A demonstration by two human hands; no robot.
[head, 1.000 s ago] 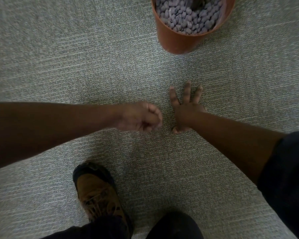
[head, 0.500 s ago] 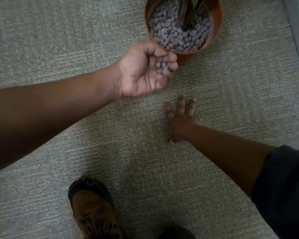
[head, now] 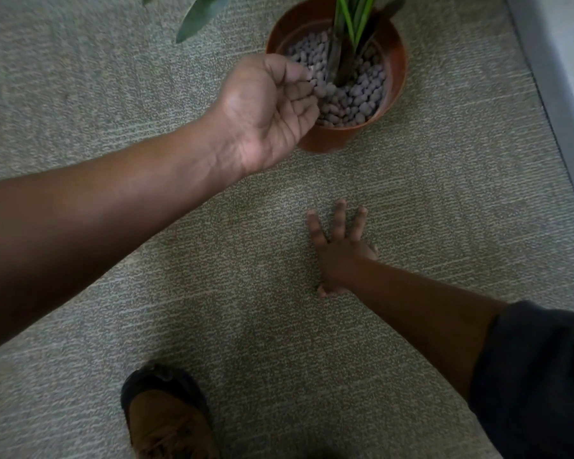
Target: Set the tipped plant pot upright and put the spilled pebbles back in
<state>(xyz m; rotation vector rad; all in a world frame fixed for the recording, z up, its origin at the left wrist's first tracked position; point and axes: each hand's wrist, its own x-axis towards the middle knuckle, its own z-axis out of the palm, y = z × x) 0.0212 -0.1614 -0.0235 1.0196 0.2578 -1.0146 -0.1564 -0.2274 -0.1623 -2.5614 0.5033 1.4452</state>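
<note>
One pot [head: 393, 91] stands upright on the carpet [head: 113, 94], full of grey pebbles [head: 355, 97] too many to count. The left hand [head: 269, 111] hangs palm-up at its near rim, fingers curled around a few pebbles. The right hand [head: 340, 250] lies flat, fingers spread, on bare carpet near the pot. One shoe [head: 166, 422] sits nearest; a wall edge [head: 550, 77] bounds the right.

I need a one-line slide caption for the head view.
Left hand tips pebbles into upright pot; right hand flat on carpet.

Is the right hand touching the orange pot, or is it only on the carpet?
Apart. The head view shows the right hand spread flat on the carpet, with a bare strip of carpet between its fingertips and the pot.
</note>
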